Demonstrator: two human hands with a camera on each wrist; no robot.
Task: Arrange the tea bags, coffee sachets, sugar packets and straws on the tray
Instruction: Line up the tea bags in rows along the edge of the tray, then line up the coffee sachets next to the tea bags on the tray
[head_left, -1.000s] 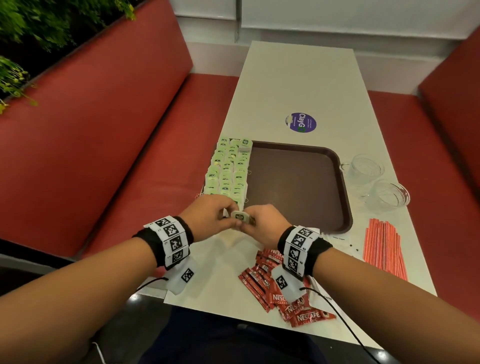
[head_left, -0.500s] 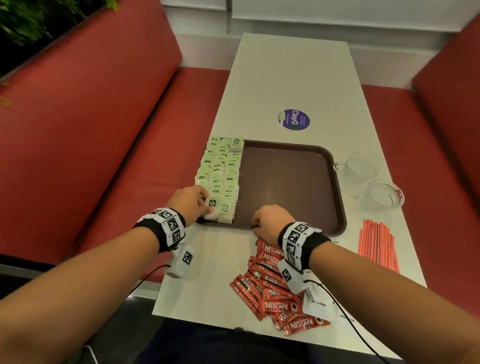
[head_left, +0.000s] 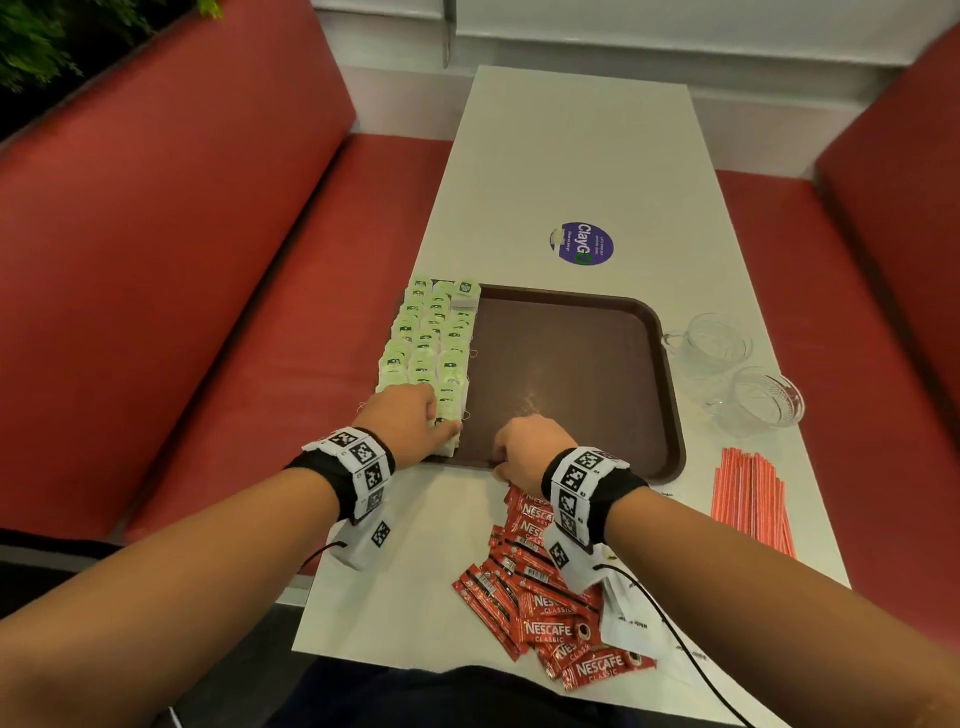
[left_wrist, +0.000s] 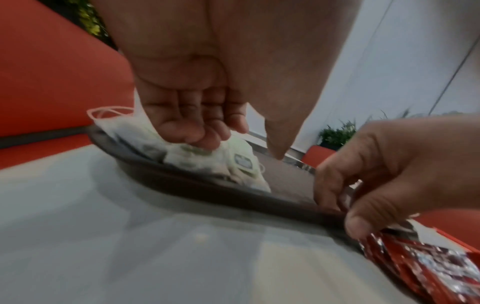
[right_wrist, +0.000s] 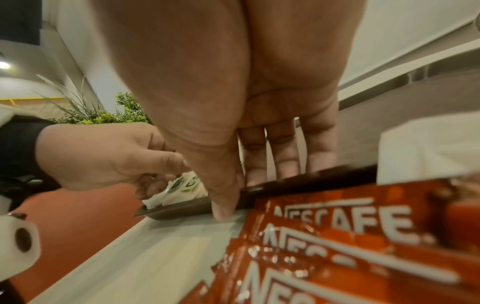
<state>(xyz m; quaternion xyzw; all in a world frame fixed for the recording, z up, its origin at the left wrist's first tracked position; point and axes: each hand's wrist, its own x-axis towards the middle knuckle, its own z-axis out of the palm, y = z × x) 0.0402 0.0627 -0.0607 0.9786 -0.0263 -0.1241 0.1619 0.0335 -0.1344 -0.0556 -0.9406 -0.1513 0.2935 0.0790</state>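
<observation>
Green-and-white tea bags (head_left: 426, 343) lie in tidy rows along the left side of the brown tray (head_left: 571, 374). My left hand (head_left: 415, 421) rests at the near end of those rows, bent fingers (left_wrist: 197, 135) pressing on the nearest tea bags (left_wrist: 233, 162), thumb apart. My right hand (head_left: 519, 447) pinches the tray's near rim (right_wrist: 182, 207), fingers inside and thumb outside. Red coffee sachets (head_left: 545, 613) lie heaped on the table under my right wrist. Red straws (head_left: 750, 499) lie at the right, off the tray.
Two glass cups (head_left: 711, 343) (head_left: 763, 400) stand right of the tray. White packets (head_left: 631, 621) show under my right forearm. A purple sticker (head_left: 582, 244) marks the white table beyond the tray. Red bench seats flank the table.
A second ago both hands held one tea bag before the tray. The left hand has set it at the near end of the rows, and the right hand has taken the tray's near rim.
</observation>
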